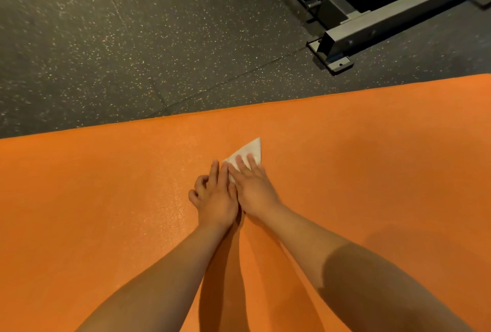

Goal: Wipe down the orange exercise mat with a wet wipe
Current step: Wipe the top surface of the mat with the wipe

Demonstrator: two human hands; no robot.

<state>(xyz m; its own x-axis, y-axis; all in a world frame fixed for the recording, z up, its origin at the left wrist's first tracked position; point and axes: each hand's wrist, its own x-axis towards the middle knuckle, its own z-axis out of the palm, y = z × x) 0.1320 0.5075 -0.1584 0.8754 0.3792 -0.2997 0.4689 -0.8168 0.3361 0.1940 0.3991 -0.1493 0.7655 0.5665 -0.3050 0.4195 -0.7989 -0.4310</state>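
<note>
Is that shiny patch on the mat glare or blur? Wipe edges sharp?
Head view: glare, a speckled sheen on the orange mat left of the left hand; wet wipe edges crisp beyond the right hand; shadows darken the mat between the forearms.

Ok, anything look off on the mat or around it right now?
Nothing stands out. The mat lies flat, no tear or curl in view. The wipe is pressed flat under the right hand, left hand at its edge. The faint sheen left of the hands looks like wiping moisture, not a spill.
</note>
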